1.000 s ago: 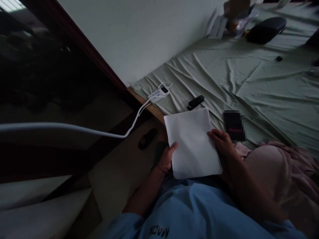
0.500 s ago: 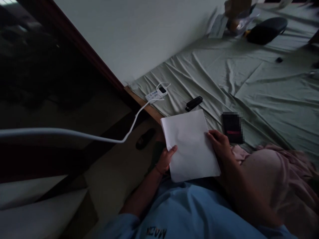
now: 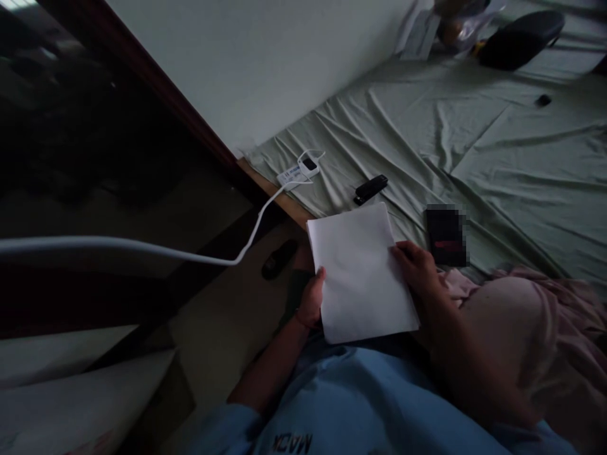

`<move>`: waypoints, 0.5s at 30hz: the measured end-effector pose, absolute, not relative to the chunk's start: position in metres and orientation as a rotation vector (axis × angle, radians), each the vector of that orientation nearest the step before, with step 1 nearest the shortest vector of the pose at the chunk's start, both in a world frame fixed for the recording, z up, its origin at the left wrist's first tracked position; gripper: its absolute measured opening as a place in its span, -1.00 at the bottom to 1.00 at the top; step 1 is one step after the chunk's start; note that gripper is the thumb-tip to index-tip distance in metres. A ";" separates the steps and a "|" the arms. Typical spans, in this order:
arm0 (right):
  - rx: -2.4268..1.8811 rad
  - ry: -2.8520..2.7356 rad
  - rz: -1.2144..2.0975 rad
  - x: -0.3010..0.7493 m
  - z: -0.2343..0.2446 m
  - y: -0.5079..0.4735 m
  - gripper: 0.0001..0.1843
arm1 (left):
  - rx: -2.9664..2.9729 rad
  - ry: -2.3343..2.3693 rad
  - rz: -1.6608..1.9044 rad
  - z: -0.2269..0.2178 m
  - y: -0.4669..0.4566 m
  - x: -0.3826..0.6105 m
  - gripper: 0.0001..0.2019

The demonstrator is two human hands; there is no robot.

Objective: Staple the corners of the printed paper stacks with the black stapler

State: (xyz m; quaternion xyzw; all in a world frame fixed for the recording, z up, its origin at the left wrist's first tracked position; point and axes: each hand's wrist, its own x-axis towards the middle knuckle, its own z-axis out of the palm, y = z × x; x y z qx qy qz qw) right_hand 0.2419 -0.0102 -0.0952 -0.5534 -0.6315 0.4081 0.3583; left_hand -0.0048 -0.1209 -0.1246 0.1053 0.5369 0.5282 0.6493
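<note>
Left hand [image 3: 312, 302]: closed on the left edge of a white paper sheet [image 3: 360, 272]. Right hand [image 3: 417, 268]: fingers pinching the sheet's right edge. Sheet held over the lap, near the green bedsheet [image 3: 474, 145]. Black stapler [image 3: 371, 189] just beyond; white cable [image 3: 142, 249] far left.

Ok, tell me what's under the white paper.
Both hands, left and right, grip the white paper by its edges. Below shows blue shirt; whatever lies directly beneath is covered.

A blank white sheet of paper [image 3: 363, 272], flat and slightly skewed, overhangs the bed's near edge.
</note>
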 end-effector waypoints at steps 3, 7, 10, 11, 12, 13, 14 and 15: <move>-1.410 -1.587 1.066 0.241 -0.091 -0.011 -0.62 | 0.280 1.192 1.238 -0.122 -0.116 -0.005 -0.30; -1.386 -1.509 1.135 0.240 -0.085 -0.013 -0.59 | 0.356 1.227 1.264 -0.122 -0.107 -0.004 -0.29; -1.425 -1.534 1.061 0.241 -0.087 -0.012 -0.57 | 0.419 1.293 1.264 -0.123 -0.101 -0.001 -0.29; -1.444 -1.541 1.022 0.241 -0.088 -0.012 -0.57 | 0.452 1.326 1.270 -0.122 -0.099 0.000 -0.30; -1.460 -1.547 0.989 0.242 -0.089 -0.011 -0.57 | 0.499 1.369 1.283 -0.122 -0.098 0.000 -0.32; -1.470 -1.558 0.973 0.242 -0.090 -0.011 -0.57 | 0.560 1.420 1.303 -0.122 -0.096 -0.001 -0.33; -1.475 -1.571 0.968 0.243 -0.091 -0.010 -0.57 | 0.634 1.472 1.326 -0.123 -0.094 -0.002 -0.35; -1.476 -1.583 0.973 0.243 -0.090 -0.010 -0.57 | 0.714 1.519 1.345 -0.124 -0.092 -0.003 -0.37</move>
